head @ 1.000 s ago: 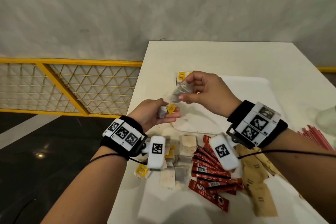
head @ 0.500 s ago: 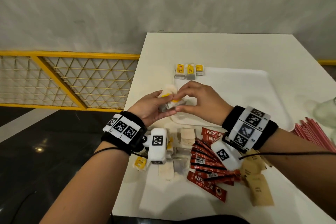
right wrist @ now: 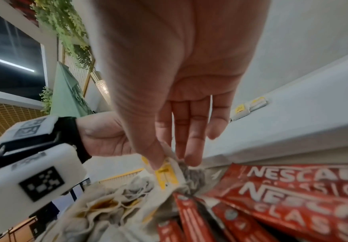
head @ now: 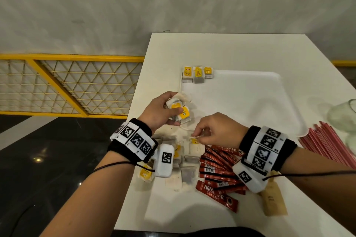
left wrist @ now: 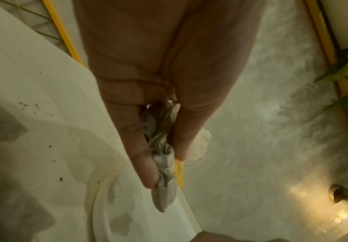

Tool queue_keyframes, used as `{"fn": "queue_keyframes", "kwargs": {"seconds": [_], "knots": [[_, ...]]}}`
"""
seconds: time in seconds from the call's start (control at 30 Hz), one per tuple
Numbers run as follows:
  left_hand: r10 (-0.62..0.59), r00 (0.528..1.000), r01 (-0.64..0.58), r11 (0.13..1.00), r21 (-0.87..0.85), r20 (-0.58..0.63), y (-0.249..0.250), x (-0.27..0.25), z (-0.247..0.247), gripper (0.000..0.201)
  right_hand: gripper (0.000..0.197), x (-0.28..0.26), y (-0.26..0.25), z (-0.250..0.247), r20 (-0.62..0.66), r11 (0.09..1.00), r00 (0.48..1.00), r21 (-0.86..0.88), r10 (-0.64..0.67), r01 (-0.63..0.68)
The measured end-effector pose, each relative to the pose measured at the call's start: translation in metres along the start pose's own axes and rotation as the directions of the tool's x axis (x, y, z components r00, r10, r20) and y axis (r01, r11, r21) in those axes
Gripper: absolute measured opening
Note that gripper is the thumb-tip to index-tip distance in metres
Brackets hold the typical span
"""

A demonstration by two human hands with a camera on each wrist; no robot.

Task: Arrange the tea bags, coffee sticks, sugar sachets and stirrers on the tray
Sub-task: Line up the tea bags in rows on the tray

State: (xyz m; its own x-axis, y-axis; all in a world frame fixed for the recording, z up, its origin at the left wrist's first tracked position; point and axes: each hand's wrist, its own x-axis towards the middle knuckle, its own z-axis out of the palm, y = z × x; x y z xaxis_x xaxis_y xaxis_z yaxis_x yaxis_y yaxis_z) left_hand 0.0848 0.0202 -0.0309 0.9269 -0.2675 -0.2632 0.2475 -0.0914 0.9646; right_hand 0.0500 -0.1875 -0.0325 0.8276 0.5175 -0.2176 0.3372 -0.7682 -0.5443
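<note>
A person's left hand [head: 159, 110] grips a small bunch of tea bags [head: 179, 110], thumb and curled fingers clamped round the soft pouches with their yellow tags facing up, held just off the near-left corner of the white tray [head: 250, 102]. The left wrist view shows the pouches [left wrist: 164, 185] squashed between thumb and fingertips, one corner hanging free below. Beyond that grip, three tea bags [head: 197, 74] lie side by side in a row at the tray's far-left corner.

To the right of the held bunch, the right hand [head: 217, 131] dips to the loose pile of tea bags [head: 185, 159] on the table, thumb and forefinger pinching a yellow-tagged tea bag [right wrist: 167, 173] at its top edge; the other fingers are nearly straight. Just right of that pinch lie red coffee sticks [head: 217, 171], fanned and overlapping; beneath the right wrist, brown sugar sachets [head: 273, 202]; farther right, a sheaf of red stirrers [head: 327, 144] beside the tray's near-right corner.

The tea bags look feather-light, limp and easily torn, with strings apt to tangle; the tag or the folded top seems the safest hold, and a light pinch should do. The sticks and sachets appear stiffer and flat, likely best taken by their long edges, several together.
</note>
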Motion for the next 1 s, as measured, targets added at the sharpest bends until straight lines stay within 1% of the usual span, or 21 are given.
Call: {"fn": "queue_keyframes", "kwargs": {"seconds": [0.07, 0.13, 0.23, 0.3, 0.37, 0.43, 0.53, 0.6, 0.67, 0.73, 0.8, 0.93, 1.0], "knots": [[0.01, 1.0, -0.01, 1.0, -0.019, -0.024, 0.001, 0.0, -0.002, 0.041, 0.015, 0.001, 0.001, -0.002, 0.01, 0.999, 1.0, 0.032, 0.002, -0.002], [-0.007, 0.997, 0.002, 0.998, -0.058, -0.08, 0.002, 0.001, -0.003, 0.044, 0.017, 0.001, 0.001, -0.007, -0.004, 0.997, 1.0, 0.071, -0.002, 0.002], [-0.021, 0.99, 0.004, 0.993, -0.122, -0.137, 0.002, 0.002, -0.005, 0.034, 0.016, -0.001, -0.004, -0.024, -0.064, 0.989, 0.998, 0.146, -0.025, 0.034], [0.0, 0.994, -0.012, 0.993, -0.116, -0.109, 0.006, 0.002, -0.006, 0.025, 0.014, 0.0, -0.012, -0.042, -0.073, 0.97, 0.996, 0.236, -0.046, 0.062], [0.017, 1.0, -0.018, 0.993, -0.117, -0.011, 0.01, 0.001, -0.003, 0.022, 0.014, 0.005, -0.019, -0.057, -0.074, 0.947, 0.996, 0.31, -0.058, 0.079], [0.023, 0.997, -0.01, 0.987, -0.163, 0.078, 0.013, 0.0, 0.001, 0.029, 0.014, 0.012, -0.021, -0.065, -0.125, 0.945, 0.991, 0.316, -0.048, 0.085], [0.033, 0.99, 0.006, 0.96, -0.281, 0.136, 0.015, 0.0, 0.006, 0.035, 0.009, 0.02, -0.017, -0.068, -0.229, 0.933, 0.973, 0.353, 0.016, 0.068], [0.035, 0.988, 0.02, 0.934, -0.357, 0.147, 0.015, 0.002, 0.007, 0.037, 0.008, 0.023, -0.015, -0.068, -0.265, 0.914, 0.963, 0.403, 0.056, 0.058], [0.043, 0.988, 0.025, 0.905, -0.425, 0.149, 0.016, 0.006, 0.009, 0.034, 0.009, 0.025, -0.014, -0.067, -0.29, 0.897, 0.954, 0.438, 0.079, 0.059], [0.052, 0.988, 0.02, 0.89, -0.456, 0.145, 0.018, 0.01, 0.011, 0.031, 0.004, 0.026, -0.014, -0.066, -0.305, 0.883, 0.948, 0.466, 0.091, 0.065], [0.054, 0.988, 0.017, 0.891, -0.453, 0.143, 0.02, 0.014, 0.013, 0.033, 0.006, 0.029, -0.011, -0.065, -0.318, 0.872, 0.943, 0.485, 0.098, 0.072], [0.053, 0.99, 0.006, 0.913, -0.407, 0.133, 0.018, 0.023, 0.015, 0.049, 0.004, 0.037, -0.002, -0.061, -0.35, 0.859, 0.93, 0.504, 0.11, 0.088], [0.049, 0.99, 0.003, 0.93, -0.368, 0.133, 0.016, 0.029, 0.012, 0.052, 0.006, 0.042, 0.005, -0.06, -0.362, 0.857, 0.925, 0.507, 0.115, 0.092]]}}
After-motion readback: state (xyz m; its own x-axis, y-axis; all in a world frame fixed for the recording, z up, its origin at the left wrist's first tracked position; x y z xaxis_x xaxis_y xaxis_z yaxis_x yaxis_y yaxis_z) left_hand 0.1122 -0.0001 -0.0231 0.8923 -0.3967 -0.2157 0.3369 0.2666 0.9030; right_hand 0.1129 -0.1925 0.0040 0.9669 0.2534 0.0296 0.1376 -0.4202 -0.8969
